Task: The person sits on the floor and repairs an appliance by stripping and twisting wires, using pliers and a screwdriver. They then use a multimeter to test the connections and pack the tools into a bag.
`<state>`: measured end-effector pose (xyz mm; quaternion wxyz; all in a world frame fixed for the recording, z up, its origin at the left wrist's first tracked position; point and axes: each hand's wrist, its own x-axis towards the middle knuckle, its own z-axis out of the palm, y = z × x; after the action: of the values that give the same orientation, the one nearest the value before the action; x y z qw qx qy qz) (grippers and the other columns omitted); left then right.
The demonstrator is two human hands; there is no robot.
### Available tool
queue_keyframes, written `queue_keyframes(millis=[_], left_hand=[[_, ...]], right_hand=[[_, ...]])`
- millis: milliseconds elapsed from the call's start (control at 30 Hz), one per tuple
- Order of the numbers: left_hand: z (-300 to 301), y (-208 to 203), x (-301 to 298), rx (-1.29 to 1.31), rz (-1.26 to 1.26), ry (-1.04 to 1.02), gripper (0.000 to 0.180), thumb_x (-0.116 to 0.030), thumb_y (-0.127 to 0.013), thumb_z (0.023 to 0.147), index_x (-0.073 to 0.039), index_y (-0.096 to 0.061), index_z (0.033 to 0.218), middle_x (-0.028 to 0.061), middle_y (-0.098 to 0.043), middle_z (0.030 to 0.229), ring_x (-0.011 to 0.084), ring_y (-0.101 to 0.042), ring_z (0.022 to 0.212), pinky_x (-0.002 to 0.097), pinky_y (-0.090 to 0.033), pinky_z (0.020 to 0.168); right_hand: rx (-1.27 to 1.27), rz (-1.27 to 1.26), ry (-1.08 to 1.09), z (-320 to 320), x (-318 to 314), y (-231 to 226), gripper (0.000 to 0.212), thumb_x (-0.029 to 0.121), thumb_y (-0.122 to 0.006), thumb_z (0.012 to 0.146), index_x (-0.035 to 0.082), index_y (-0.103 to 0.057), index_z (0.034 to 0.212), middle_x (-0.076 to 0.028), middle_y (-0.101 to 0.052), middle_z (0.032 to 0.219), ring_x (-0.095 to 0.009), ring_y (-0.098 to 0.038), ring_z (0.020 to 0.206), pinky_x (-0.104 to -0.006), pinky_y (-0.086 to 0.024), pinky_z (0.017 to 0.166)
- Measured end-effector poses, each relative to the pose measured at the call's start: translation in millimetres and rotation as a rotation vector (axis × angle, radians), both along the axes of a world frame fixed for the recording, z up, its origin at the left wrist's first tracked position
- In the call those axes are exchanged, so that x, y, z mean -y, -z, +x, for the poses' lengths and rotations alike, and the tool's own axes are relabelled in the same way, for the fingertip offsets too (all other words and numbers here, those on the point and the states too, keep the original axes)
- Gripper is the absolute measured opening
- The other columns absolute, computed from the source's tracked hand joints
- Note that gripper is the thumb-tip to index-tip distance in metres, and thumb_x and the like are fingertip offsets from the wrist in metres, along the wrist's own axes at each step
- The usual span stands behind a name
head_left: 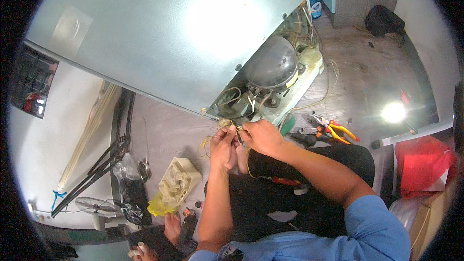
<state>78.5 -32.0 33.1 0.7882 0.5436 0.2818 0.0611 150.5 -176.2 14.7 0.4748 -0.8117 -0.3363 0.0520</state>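
Observation:
My left hand (pixel 224 146) pinches thin wires (pixel 233 126) in front of the open bottom of a pale blue fridge (pixel 145 63). Close against it, my right hand (pixel 262 137) is closed on the same thin wires; its fingertips are partly hidden. A yellow wire (pixel 248 162) hangs down below the hands. Just beyond them sits a black dome-shaped compressor (pixel 271 63), with loose wires and terminals at its near side. Pliers with red and yellow handles (pixel 333 128) lie on the floor to the right of my right hand.
A cream plastic housing (pixel 180 179) lies to the left, by a yellow bag (pixel 162 206). A co-worker's hand (pixel 143 251) shows at lower left. A bright lamp (pixel 394 112) and a red bag (pixel 423 162) are at right. A red-handled tool (pixel 286 181) lies across my lap.

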Motion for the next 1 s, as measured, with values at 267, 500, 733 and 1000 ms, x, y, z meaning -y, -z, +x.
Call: queue_keyframes(millis=[267, 500, 733, 1000], left_hand=[[1, 2, -10, -0.036, -0.06, 0.044, 0.015, -0.018, -0.069, 0.094, -0.006, -0.061, 0.098, 0.0069, -0.067, 0.088, 0.0154, -0.064, 0.078, 0.0286, -0.055, 0.07], [1, 5, 11, 0.079, -0.216, -0.003, 0.014, -0.02, -0.067, 0.095, -0.007, -0.063, 0.099, 0.0105, -0.071, 0.099, 0.0168, -0.067, 0.084, 0.0293, -0.056, 0.071], [-5, 4, -9, -0.018, -0.129, 0.064, 0.013, -0.016, -0.071, 0.092, -0.006, -0.066, 0.098, 0.0048, -0.069, 0.089, 0.0143, -0.067, 0.081, 0.0273, -0.056, 0.07], [3, -12, 2, -0.058, -0.134, -0.051, 0.011, -0.008, -0.07, 0.09, -0.002, -0.064, 0.095, 0.0076, -0.066, 0.088, 0.018, -0.066, 0.079, 0.0276, -0.057, 0.072]], right_hand=[[-0.234, -0.089, -0.477, 33, 29, -12, 0.025, 0.024, -0.059, 0.095, 0.002, -0.067, 0.084, -0.006, -0.072, 0.074, -0.02, -0.062, 0.057, -0.0363, -0.05, 0.055], [-0.51, -0.103, -0.509, 39, 41, -16, 0.026, 0.025, -0.059, 0.094, 0.002, -0.068, 0.086, -0.008, -0.071, 0.073, -0.018, -0.064, 0.06, -0.0349, -0.051, 0.057], [-0.509, -0.209, -0.526, 36, 40, -35, 0.019, 0.022, -0.059, 0.096, 0.004, -0.065, 0.094, -0.003, -0.071, 0.074, -0.013, -0.061, 0.064, -0.032, -0.049, 0.064], [-0.053, -0.118, -0.346, 26, 27, -4, 0.028, 0.031, -0.062, 0.091, 0.004, -0.065, 0.098, -0.02, -0.069, 0.089, -0.037, -0.069, 0.084, -0.0458, -0.052, 0.074]])
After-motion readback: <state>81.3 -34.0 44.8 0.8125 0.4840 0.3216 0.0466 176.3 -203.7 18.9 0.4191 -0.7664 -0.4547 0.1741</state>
